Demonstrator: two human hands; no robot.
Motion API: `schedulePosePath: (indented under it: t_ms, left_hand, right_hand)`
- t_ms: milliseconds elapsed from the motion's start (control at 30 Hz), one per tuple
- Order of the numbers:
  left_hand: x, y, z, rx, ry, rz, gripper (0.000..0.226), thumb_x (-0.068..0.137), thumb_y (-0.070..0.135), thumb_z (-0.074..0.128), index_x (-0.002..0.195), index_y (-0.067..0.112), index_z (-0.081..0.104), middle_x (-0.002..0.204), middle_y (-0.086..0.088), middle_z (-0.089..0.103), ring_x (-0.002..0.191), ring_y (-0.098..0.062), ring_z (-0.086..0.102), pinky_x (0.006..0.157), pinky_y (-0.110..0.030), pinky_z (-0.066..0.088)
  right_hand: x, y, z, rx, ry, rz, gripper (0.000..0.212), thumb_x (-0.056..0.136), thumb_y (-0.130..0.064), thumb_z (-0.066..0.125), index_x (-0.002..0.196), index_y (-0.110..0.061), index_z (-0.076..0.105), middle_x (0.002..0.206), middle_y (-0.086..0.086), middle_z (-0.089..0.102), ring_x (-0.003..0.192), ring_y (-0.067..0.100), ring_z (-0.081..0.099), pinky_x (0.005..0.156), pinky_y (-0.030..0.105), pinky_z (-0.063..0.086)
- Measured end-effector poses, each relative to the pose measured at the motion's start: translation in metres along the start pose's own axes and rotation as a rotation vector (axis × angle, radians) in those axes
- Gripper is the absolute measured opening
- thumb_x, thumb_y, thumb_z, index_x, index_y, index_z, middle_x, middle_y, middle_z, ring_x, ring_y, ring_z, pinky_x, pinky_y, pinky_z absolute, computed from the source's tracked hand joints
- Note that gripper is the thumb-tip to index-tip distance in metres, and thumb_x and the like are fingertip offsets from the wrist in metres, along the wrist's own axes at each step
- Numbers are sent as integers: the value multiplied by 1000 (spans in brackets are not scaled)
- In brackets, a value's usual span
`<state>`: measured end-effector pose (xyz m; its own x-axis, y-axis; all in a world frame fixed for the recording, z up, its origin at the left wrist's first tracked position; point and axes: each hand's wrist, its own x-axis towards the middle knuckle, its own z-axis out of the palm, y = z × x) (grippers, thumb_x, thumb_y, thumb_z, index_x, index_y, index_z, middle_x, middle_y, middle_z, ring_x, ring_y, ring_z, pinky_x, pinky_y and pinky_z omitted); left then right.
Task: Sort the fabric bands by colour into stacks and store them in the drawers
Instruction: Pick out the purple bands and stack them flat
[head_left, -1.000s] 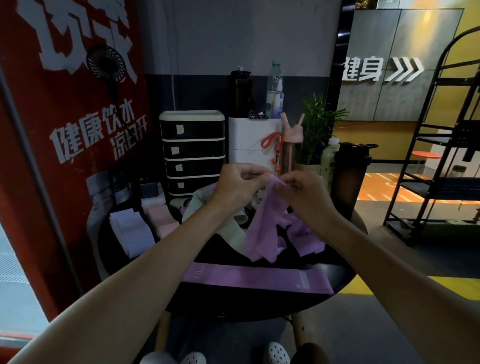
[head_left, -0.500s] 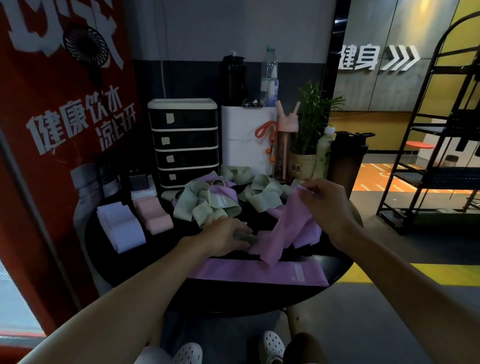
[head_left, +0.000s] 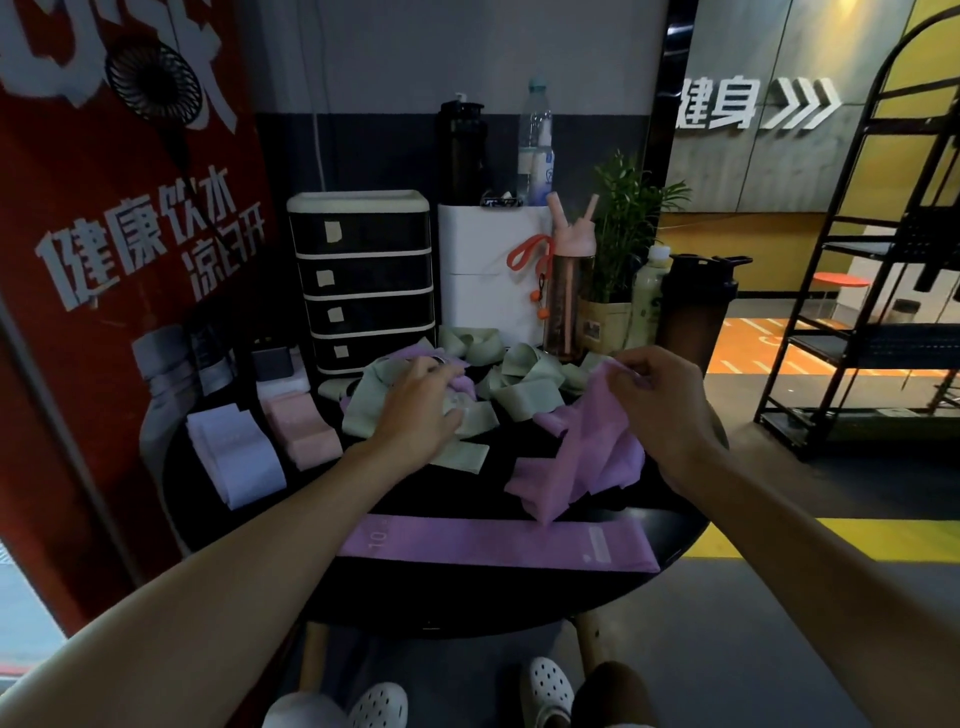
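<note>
Pale lilac stack (head_left: 234, 457) and pink stack (head_left: 301, 431) folded at table (head_left: 519, 597) left. Left hand (head_left: 421, 410) on mint-green tangle (head_left: 524, 384) before drawer unit (head_left: 363, 280), grasp unclear. Right hand (head_left: 660, 410) pinches crumpled purple band (head_left: 582, 462), hanging limp. Flat purple band (head_left: 498, 540) along front edge.

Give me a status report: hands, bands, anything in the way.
Left hand on green pile, grip unclear. Right hand pinches purple band. Drawers shut, pile in front.

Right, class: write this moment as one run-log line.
left hand: on green bands, grip unclear | right hand: pinches crumpled purple band | flat purple band: table front | drawers: shut
</note>
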<state>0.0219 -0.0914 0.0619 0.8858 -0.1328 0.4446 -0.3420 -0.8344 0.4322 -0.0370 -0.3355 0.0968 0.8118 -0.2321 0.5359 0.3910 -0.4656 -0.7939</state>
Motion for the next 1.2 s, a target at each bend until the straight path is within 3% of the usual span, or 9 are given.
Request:
schedulePosePath:
  t_ms: [133, 267, 400, 467, 567, 833, 967, 1067, 1200]
  left_hand:
    - [-9, 37, -6, -273, 13, 86, 10, 92, 19, 66, 100, 18, 73, 92, 13, 61, 91, -7, 60, 80, -20, 46]
    - [-13, 80, -25, -601, -140, 121, 23, 89, 22, 73, 109, 11, 70, 102, -1, 72, 86, -5, 66, 73, -11, 48]
    - [-9, 103, -41, -774, -74, 142, 17, 84, 4, 76, 98, 9, 67, 93, -7, 72, 75, -3, 66, 70, -15, 53]
    - [-4, 107, -48, -796, -16, 131, 12, 83, 0, 75, 92, 5, 69, 85, -10, 72, 72, -7, 66, 70, -23, 54]
    - [-1, 108, -57, -778, 61, 104, 5, 86, 0, 70, 89, 2, 72, 83, -14, 72, 74, -16, 65, 72, -35, 55]
    - [-6, 108, -77, -886, 168, 5, 17, 89, 0, 67, 88, 17, 67, 86, -4, 68, 79, -9, 62, 71, -19, 52]
    - [-11, 120, -84, -835, 158, 85, 15, 96, 9, 60, 90, 13, 72, 83, 2, 69, 70, 1, 60, 63, -13, 47]
    - [-13, 125, -88, -868, 83, 94, 19, 100, 21, 58, 94, 13, 74, 88, -3, 75, 76, -4, 68, 66, -17, 50]
    - [-12, 118, -91, -896, 124, 35, 18, 89, 27, 73, 97, 11, 75, 92, -9, 75, 79, -13, 71, 71, -27, 58]
  right_hand:
    - [-1, -10, 7, 39, -17, 11, 15, 89, 0, 63, 86, -15, 64, 77, -7, 61, 69, 5, 56, 55, 5, 41]
    - [4, -29, 8, 54, -61, -23, 3, 86, 5, 62, 85, 7, 62, 86, 30, 62, 67, 31, 56, 60, 28, 45]
    - [18, -60, 1, 227, 2, -52, 15, 86, -1, 69, 91, -13, 63, 80, 6, 70, 69, 15, 65, 64, 29, 54]
    - [26, -73, 0, 298, 36, -68, 17, 85, -4, 71, 92, -18, 62, 68, -12, 65, 60, 0, 58, 57, 19, 48]
    - [31, -82, -1, 323, 43, -78, 17, 85, -6, 71, 96, -15, 63, 78, -5, 65, 65, 1, 59, 60, 17, 47]
    - [28, -90, -5, 293, 56, -82, 17, 86, -6, 70, 100, -10, 63, 76, -5, 63, 62, -2, 58, 62, 21, 52]
    - [24, -95, 1, 303, 15, -36, 13, 86, -6, 70, 92, -14, 63, 72, 1, 64, 66, 16, 63, 67, 40, 57]
    - [17, -103, 5, 431, -102, -25, 3, 92, -9, 64, 90, -8, 65, 87, 20, 70, 79, 30, 71, 72, 39, 61]
    - [13, -104, 7, 524, -204, -24, 18, 98, 0, 47, 105, 7, 62, 98, 29, 69, 90, 36, 70, 82, 41, 59]
